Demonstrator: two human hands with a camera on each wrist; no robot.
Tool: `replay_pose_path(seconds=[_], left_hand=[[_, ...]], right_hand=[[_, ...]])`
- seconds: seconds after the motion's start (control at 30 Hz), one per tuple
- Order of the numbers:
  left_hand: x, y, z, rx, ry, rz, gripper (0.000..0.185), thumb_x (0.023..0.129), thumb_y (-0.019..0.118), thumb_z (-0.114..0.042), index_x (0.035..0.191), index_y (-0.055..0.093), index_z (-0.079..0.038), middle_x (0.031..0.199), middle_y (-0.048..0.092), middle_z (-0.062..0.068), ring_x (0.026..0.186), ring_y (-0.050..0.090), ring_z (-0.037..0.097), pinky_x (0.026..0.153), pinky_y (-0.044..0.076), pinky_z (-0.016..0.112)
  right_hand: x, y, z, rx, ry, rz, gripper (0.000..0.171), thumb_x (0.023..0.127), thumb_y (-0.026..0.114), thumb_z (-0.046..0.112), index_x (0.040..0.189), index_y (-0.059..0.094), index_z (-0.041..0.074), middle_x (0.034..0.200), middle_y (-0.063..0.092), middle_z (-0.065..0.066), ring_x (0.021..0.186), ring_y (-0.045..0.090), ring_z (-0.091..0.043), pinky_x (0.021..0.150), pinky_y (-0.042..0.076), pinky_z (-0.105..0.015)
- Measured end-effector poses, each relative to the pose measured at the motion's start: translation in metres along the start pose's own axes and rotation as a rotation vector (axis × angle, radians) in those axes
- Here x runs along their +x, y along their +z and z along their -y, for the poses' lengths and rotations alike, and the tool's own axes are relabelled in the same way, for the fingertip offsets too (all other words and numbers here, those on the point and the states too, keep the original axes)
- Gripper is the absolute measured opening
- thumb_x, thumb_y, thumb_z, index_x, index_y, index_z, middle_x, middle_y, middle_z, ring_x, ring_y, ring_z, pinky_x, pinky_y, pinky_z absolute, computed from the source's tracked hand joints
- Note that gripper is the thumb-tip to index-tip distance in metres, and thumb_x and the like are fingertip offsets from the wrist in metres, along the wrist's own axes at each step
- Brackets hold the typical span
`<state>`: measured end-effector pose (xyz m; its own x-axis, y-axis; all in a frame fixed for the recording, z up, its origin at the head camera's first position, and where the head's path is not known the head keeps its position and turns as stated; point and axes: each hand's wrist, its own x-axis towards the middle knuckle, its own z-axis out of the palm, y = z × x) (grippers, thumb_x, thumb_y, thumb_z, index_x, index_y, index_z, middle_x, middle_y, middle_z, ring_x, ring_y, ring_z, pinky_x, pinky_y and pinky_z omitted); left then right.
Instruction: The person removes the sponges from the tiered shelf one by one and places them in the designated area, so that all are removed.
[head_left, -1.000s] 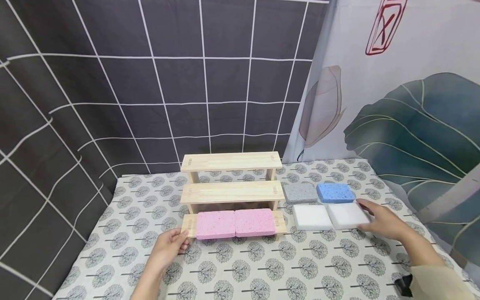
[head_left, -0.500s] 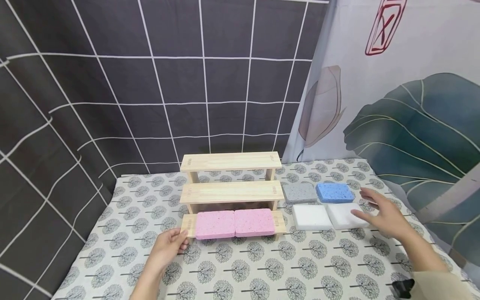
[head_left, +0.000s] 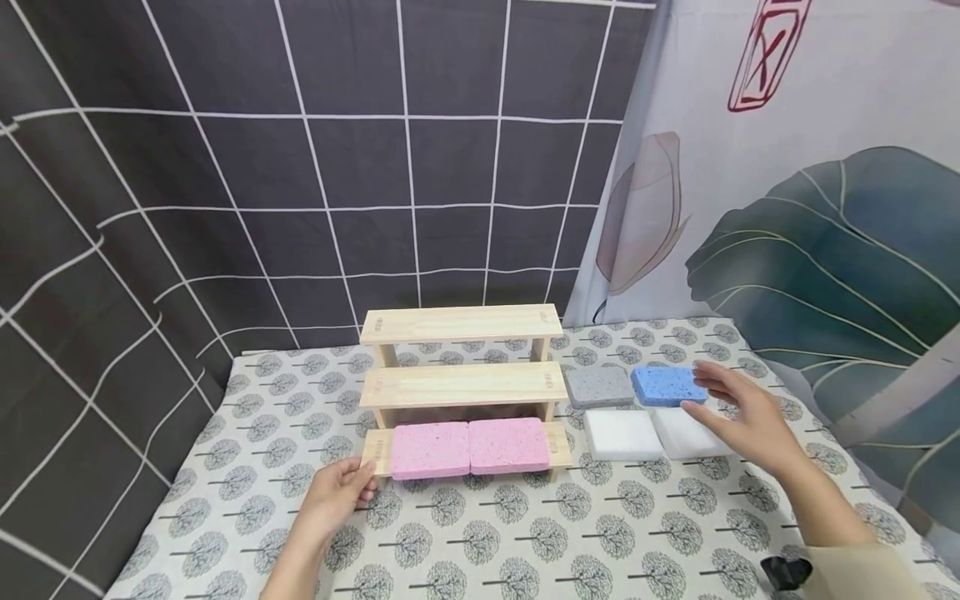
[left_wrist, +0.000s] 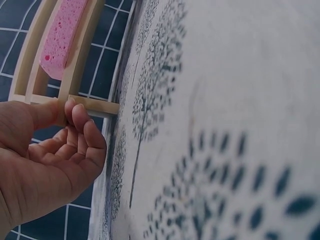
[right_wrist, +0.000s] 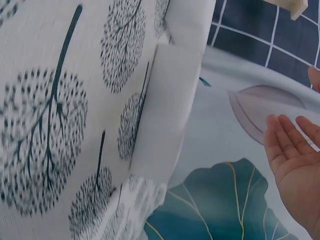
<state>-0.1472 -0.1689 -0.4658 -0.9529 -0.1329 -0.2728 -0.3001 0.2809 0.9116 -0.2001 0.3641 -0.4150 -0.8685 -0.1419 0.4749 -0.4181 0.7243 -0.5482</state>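
A three-tier wooden step rack (head_left: pixel 465 382) stands on the cloth. My left hand (head_left: pixel 335 493) pinches the left end of its lowest step between thumb and fingers; the left wrist view shows this grip (left_wrist: pixel 55 160) close up. Two pink sponges, a left one (head_left: pixel 430 450) and a right one (head_left: pixel 510 446), lie side by side on that step. My right hand (head_left: pixel 753 425) has its thumb and fingers spread and empty, over the right white sponge (head_left: pixel 681 433), with fingertips at the right end of the blue sponge (head_left: pixel 662 386). Part of the white sponge is hidden behind it.
Left of these lie a second white sponge (head_left: pixel 624 437) and a grey sponge (head_left: pixel 600 387), just right of the rack. The tree-print cloth (head_left: pixel 465 550) covers the table. A dark grid curtain (head_left: pixel 450 158) and a leaf-print curtain (head_left: pixel 825 250) hang behind and beside it.
My right hand has left the right edge of the right white sponge, lifted, and shifted left towards the blue sponge. The left hand and the sponges have stayed put.
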Motion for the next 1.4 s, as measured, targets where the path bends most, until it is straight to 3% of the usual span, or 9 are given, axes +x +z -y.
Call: replay_pose_path(seconds=[0.23, 0.47, 0.77, 1.03, 1.23, 1.4], left_hand=[[0.000, 0.000, 0.001, -0.006, -0.004, 0.000, 0.039, 0.095, 0.053, -0.020, 0.117, 0.052, 0.012, 0.086, 0.063, 0.011, 0.077, 0.059, 0.020, 0.068, 0.055, 0.030], [0.001, 0.000, 0.002, -0.008, 0.007, 0.001, 0.038, 0.095, 0.053, -0.019, 0.116, 0.052, 0.012, 0.085, 0.063, 0.011, 0.076, 0.058, 0.020, 0.068, 0.055, 0.029], [0.001, 0.000, 0.002, -0.007, 0.013, -0.002, 0.037, 0.095, 0.053, -0.019, 0.116, 0.052, 0.012, 0.085, 0.063, 0.011, 0.076, 0.058, 0.020, 0.068, 0.055, 0.029], [0.000, 0.001, 0.002, -0.005, 0.004, -0.003, 0.038, 0.095, 0.053, -0.019, 0.117, 0.052, 0.012, 0.085, 0.063, 0.011, 0.075, 0.058, 0.019, 0.067, 0.055, 0.030], [0.000, 0.000, 0.002, 0.006, 0.009, -0.003, 0.040, 0.095, 0.053, -0.020, 0.118, 0.052, 0.013, 0.084, 0.063, 0.011, 0.075, 0.058, 0.019, 0.068, 0.055, 0.029], [0.001, 0.000, 0.002, 0.005, 0.010, -0.003, 0.040, 0.095, 0.053, -0.020, 0.118, 0.052, 0.013, 0.084, 0.064, 0.011, 0.075, 0.059, 0.019, 0.067, 0.055, 0.029]], right_hand=[[0.002, 0.012, 0.006, 0.030, -0.047, 0.014, 0.059, 0.079, 0.075, 0.009, 0.130, 0.048, -0.003, 0.118, 0.058, -0.023, 0.105, 0.046, 0.012, 0.089, 0.034, 0.001], [0.001, 0.021, 0.012, 0.080, -0.009, 0.025, 0.055, 0.081, 0.073, 0.009, 0.130, 0.050, 0.002, 0.118, 0.059, -0.017, 0.104, 0.051, 0.007, 0.089, 0.037, -0.001], [0.001, 0.033, 0.026, 0.116, -0.042, 0.049, 0.056, 0.080, 0.073, 0.006, 0.130, 0.049, 0.000, 0.117, 0.060, -0.018, 0.105, 0.054, 0.000, 0.091, 0.036, -0.003], [-0.001, 0.051, 0.033, 0.139, -0.098, 0.088, 0.055, 0.080, 0.071, 0.000, 0.130, 0.049, -0.003, 0.117, 0.060, -0.019, 0.104, 0.058, -0.018, 0.094, 0.037, -0.006], [0.002, 0.060, 0.047, 0.173, -0.147, 0.101, 0.054, 0.080, 0.072, 0.003, 0.129, 0.050, 0.002, 0.117, 0.061, -0.014, 0.103, 0.059, -0.023, 0.094, 0.039, -0.009], [0.004, 0.060, 0.072, 0.160, -0.151, 0.114, 0.051, 0.077, 0.072, -0.002, 0.124, 0.053, -0.005, 0.114, 0.062, -0.017, 0.099, 0.059, -0.033, 0.093, 0.041, -0.012]])
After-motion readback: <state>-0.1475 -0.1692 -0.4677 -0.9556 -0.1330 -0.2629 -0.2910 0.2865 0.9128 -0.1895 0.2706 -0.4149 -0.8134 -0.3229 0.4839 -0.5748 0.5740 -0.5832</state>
